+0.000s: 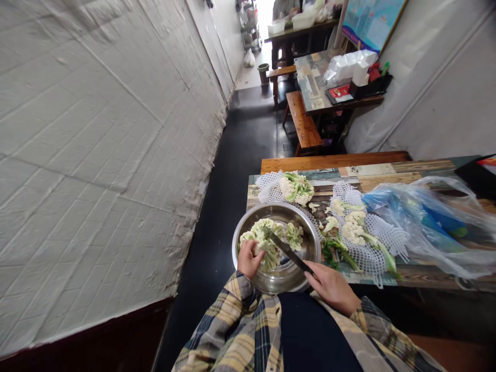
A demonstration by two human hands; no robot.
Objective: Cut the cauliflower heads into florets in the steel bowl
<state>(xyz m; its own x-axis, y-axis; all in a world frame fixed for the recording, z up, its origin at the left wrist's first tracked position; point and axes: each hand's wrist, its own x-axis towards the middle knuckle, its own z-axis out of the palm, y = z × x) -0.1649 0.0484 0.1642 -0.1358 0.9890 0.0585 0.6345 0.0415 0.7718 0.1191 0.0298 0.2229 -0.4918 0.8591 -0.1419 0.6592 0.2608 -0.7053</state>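
Observation:
Over a steel bowl [237,235] at the table's near left corner, my left hand [250,260] is closed on a large piece of cauliflower [267,232]. My right hand [332,285] grips the handle of a knife [289,251]. The dark blade points up and left, its tip against the cauliflower. A smaller floret [294,236] lies in the bowl, right of the blade. Just behind the bowl sits another cauliflower head [297,188] on white foam netting [270,187]. More cauliflower pieces [354,227] and green leaves [334,249] lie on the right.
A clear plastic bag [426,222] with something blue inside covers the table's right side. Wooden benches [304,121] and a second table [310,85] stand ahead. A white wall [116,170] runs along the left. At the far end a person [285,7] is behind another table.

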